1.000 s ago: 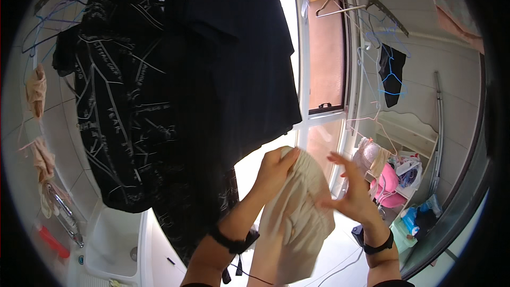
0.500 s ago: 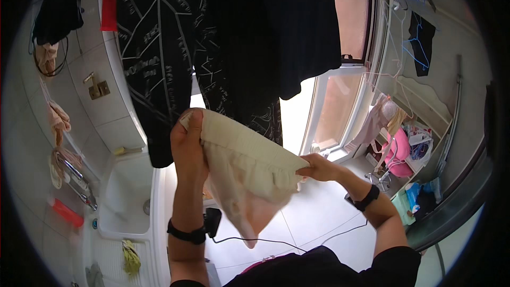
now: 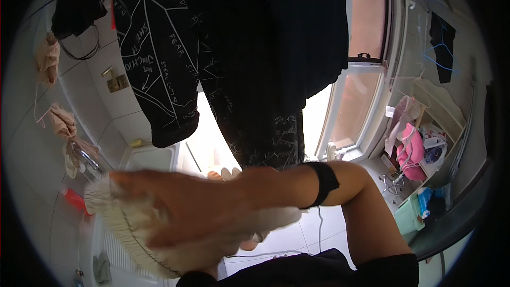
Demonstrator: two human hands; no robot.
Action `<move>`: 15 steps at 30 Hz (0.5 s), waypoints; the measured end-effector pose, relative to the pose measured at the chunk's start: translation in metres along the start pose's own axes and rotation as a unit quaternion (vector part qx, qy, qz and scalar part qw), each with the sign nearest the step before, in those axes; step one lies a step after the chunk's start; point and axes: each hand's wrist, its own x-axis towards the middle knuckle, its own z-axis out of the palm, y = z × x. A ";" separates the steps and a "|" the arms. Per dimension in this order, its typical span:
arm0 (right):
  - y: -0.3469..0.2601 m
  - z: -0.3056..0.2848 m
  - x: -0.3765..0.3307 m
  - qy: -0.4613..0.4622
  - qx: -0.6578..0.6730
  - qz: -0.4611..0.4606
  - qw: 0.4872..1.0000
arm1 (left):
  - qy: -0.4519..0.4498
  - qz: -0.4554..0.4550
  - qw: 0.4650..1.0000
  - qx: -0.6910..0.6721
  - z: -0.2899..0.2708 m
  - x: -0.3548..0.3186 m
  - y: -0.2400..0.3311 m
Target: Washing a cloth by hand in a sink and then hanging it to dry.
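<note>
The right hand point(image 3: 175, 210) reaches across the body toward the left, close under the camera and blurred, its fingers laid flat and spread over a cream cloth point(image 3: 133, 234). The fingers press on the cloth's upper side, and the cloth bunches under the palm, a gathered edge curving below the fingers and a fold trailing back under the wrist. A black band point(image 3: 324, 183) wraps the forearm just behind the wrist. The left hand is hidden under the cloth and the right arm; only a bit of skin shows below the cloth's lower edge, so its grip cannot be told.

Below the arm lies the dark fabric of the person's top point(image 3: 319, 268). Beyond the cloth, a thin cable point(image 3: 319, 223) runs over the pale floor tiles.

Left of the fingertips, a red object point(image 3: 74, 200) sits by the tiled wall, and a metal tap point(image 3: 85, 154) sticks out above it. Just past the fingertips stands a white basin point(image 3: 151, 157).

Above the hand hang two dark garments: a black shirt with white line print point(image 3: 159, 58) and, beside it to the right, a plain black shirt point(image 3: 287, 37). Further left, pale cloths point(image 3: 61, 122) hang on the wall, with a dark item point(image 3: 77, 8) above them.

Far right of the arm, past the window frame point(image 3: 340, 122), a pink bag point(image 3: 411, 149) rests among clutter, and a small dark garment point(image 3: 441, 45) hangs on a blue hanger.
</note>
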 end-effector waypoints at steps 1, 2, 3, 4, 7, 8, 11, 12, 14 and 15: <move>0.002 0.000 -0.007 -0.014 -0.038 -0.025 0.999 | -0.001 -0.043 0.998 0.037 -0.002 -0.006 -0.009; 0.000 -0.005 -0.021 -0.026 -0.076 -0.050 0.995 | 0.006 -0.072 0.995 0.066 -0.006 -0.013 -0.017; -0.015 -0.015 -0.027 -0.014 -0.140 -0.013 0.990 | 0.020 -0.091 0.992 0.087 -0.008 -0.021 -0.016; -0.016 -0.028 -0.039 0.104 -0.240 -0.073 0.962 | 0.028 -0.091 0.991 0.091 -0.012 -0.020 -0.017; -0.050 -0.107 -0.044 0.299 -0.522 -0.154 0.784 | 0.109 0.012 0.994 -0.001 -0.012 -0.026 -0.007; -0.053 -0.127 -0.027 0.407 -0.478 -0.162 0.761 | 0.139 0.080 0.985 -0.060 -0.012 -0.032 -0.002; -0.094 -0.194 0.023 0.499 -0.567 -0.187 0.629 | 0.279 0.265 0.923 -0.007 -0.004 -0.021 0.007; -0.103 -0.207 0.044 0.521 -0.571 -0.148 0.617 | 0.370 0.298 0.879 0.025 -0.004 -0.020 0.011; -0.115 -0.242 0.075 0.531 -0.552 -0.112 0.633 | 0.393 0.358 0.845 0.061 -0.007 -0.013 0.019; -0.119 -0.248 0.082 0.533 -0.600 -0.082 0.591 | 0.462 0.356 0.804 0.114 -0.004 -0.007 0.026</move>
